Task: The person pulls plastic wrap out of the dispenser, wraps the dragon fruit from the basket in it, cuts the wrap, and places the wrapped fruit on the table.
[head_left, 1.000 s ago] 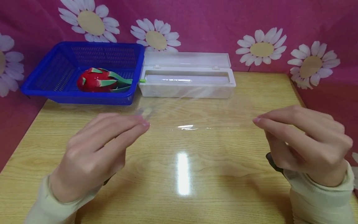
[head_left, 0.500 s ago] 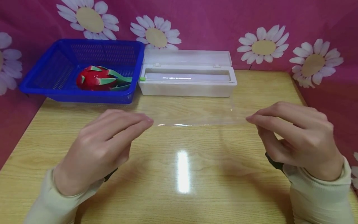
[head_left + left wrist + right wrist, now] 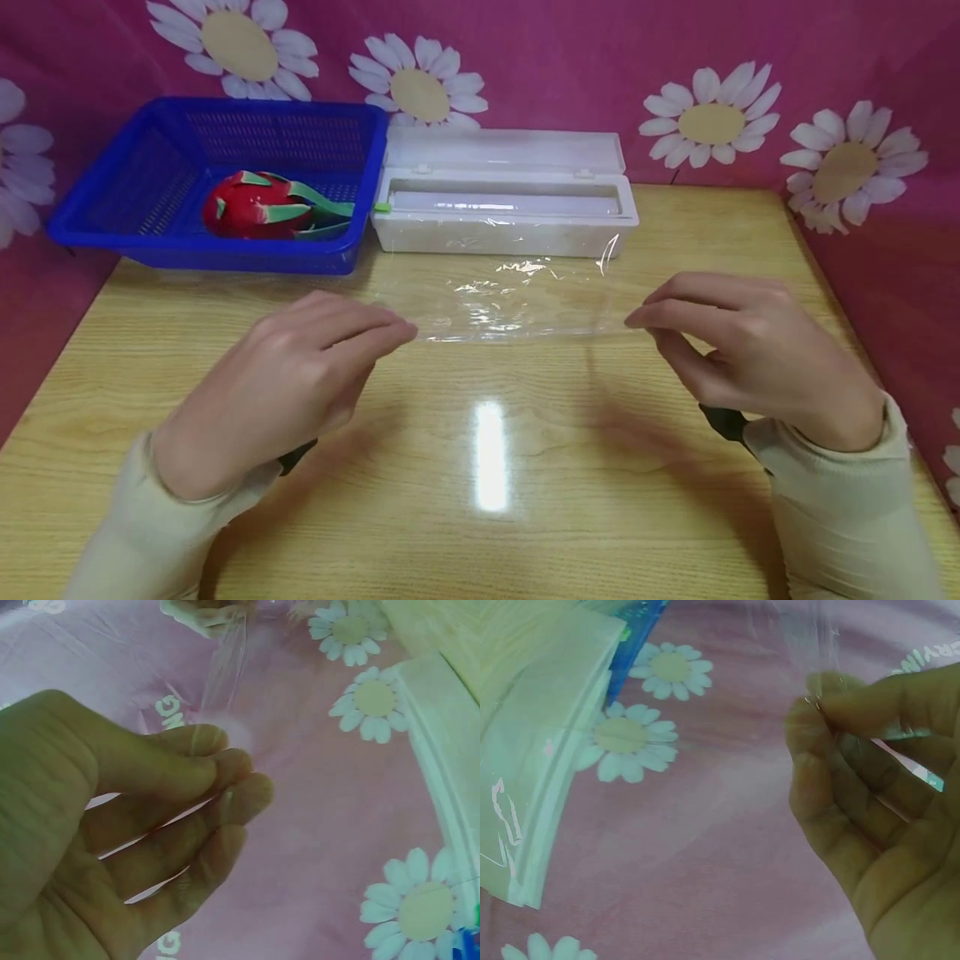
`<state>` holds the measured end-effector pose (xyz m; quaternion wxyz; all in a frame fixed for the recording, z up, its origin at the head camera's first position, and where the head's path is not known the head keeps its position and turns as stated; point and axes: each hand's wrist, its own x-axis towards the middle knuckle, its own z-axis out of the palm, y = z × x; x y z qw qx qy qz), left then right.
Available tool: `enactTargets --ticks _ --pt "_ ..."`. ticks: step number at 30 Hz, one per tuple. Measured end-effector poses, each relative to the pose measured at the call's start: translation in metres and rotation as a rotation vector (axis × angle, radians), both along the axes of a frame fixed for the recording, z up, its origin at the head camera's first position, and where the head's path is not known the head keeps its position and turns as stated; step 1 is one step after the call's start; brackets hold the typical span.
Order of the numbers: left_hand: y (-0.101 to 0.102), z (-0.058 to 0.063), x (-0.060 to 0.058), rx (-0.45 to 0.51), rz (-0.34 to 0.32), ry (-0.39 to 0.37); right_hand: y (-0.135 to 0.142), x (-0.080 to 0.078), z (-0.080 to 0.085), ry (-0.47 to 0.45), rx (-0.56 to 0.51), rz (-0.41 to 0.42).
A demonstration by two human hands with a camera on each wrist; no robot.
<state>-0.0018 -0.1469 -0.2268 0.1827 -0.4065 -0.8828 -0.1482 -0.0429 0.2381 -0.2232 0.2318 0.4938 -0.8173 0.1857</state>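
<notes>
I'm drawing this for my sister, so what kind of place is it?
Probably an indoor work corner, though the room can't be told: a wood-grain table, a pink daisy backdrop behind it, and clear film pinched in someone's fingers.

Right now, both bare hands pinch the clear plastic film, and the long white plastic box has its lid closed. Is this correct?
Not quite: the head view shows the lid of the white box standing open. The left hand and right hand do pinch the clear film.
</notes>
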Motion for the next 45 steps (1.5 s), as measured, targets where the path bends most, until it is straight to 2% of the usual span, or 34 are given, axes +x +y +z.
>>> enactTargets --ticks 5,10,18,22,32,39,45 --pt "0.003 -0.007 -0.018 -0.022 0.006 -0.095 0.003 -0.013 -0.010 -0.090 0.059 0.023" --pt "0.006 -0.018 -0.033 -0.045 -0.006 -0.149 0.004 -0.022 -0.018 -0.166 0.105 -0.003" --pt "0.010 -0.030 -0.043 -0.091 -0.050 -0.286 0.001 -0.033 -0.031 -0.331 0.187 0.004" --pt "0.012 -0.036 -0.045 -0.110 -0.040 -0.363 -0.003 -0.036 -0.037 -0.426 0.222 0.011" --pt "0.014 -0.059 -0.059 -0.201 -0.095 -0.485 -0.019 -0.040 -0.056 -0.700 0.370 -0.003" --pt "0.019 -0.070 -0.063 -0.282 -0.149 -0.522 -0.026 -0.044 -0.070 -0.731 0.424 0.004" --pt "0.022 -0.075 -0.063 -0.302 -0.184 -0.571 -0.029 -0.046 -0.078 -0.763 0.448 0.059"
